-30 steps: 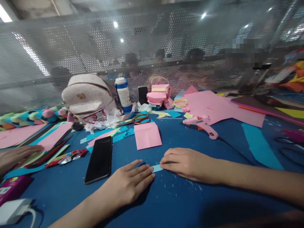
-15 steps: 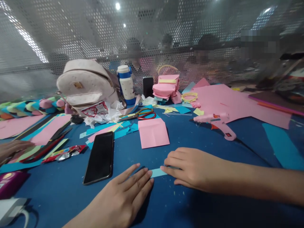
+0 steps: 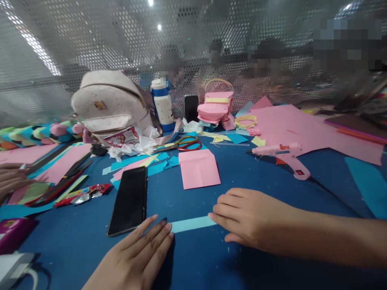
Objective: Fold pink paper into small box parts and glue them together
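Note:
A narrow light-blue paper strip (image 3: 192,224) lies flat on the blue table between my hands. My left hand (image 3: 136,249) is open, fingers stretched out, with the fingertips on the strip's left end. Over the strip's right end rests my right hand (image 3: 249,215), fingers extended and the thumb apart beneath; it covers that end. A folded pink paper piece (image 3: 200,169) lies just beyond the strip. Left of it is a black phone (image 3: 129,201), close to my left fingertips.
A pink glue gun (image 3: 282,153) lies at the right, its cord running under my right arm. Scissors (image 3: 184,144), paper scraps, a bottle (image 3: 163,104), a backpack (image 3: 111,100) and a small pink paper bag (image 3: 215,106) stand behind. Another person's hand (image 3: 12,179) is at far left.
My left hand has slid leftward along the strip, so a longer stretch of it shows. The right hand stays at the right end. The other person's hand at far left has shifted.

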A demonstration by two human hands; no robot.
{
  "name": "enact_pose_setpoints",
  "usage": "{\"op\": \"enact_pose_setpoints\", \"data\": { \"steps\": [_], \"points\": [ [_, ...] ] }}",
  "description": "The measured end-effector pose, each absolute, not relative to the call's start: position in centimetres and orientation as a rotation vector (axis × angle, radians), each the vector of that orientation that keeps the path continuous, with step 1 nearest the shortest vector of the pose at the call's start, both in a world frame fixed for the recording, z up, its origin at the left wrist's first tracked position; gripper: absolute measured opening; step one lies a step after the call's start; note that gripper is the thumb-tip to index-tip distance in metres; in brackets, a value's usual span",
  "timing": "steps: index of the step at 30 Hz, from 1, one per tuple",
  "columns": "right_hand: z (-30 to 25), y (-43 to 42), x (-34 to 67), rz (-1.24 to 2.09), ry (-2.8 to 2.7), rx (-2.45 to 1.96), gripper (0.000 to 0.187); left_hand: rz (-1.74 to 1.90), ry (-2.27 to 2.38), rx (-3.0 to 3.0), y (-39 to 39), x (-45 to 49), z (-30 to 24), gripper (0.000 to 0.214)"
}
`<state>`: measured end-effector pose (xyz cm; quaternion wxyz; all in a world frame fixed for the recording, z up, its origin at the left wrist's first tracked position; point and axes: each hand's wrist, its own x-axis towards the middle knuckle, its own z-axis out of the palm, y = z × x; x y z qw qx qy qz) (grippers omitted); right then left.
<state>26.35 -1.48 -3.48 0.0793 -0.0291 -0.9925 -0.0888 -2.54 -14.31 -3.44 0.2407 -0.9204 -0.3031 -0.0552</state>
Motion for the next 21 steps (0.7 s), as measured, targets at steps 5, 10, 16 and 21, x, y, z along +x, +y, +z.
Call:
{"op": "enact_pose_setpoints", "data": {
  "steps": [5,10,16,21],
  "points": [
    [-3.4,-2.0,24.9,-0.151,-2.990,-0.034,0.052,-0.204,-0.881,-2.487,-14.8,-2.1,-4.0,0.042],
    [-3.2,-2.8,22.6,-0.126,-2.968,-0.015,0.058,-0.370,-1.027,-2.390,-15.3,-1.1,-5.4,0.039],
    [-3.3,-3.7,21.4,-0.199,-2.957,-0.051,0.062,-0.376,-1.139,-2.399,-14.9,-0.6,-5.1,0.041],
    [-3.9,-3.7,23.3,-0.336,-2.876,-0.181,0.071,-0.446,-1.164,-2.405,-14.6,-0.5,-5.3,0.040]
  ]
}}
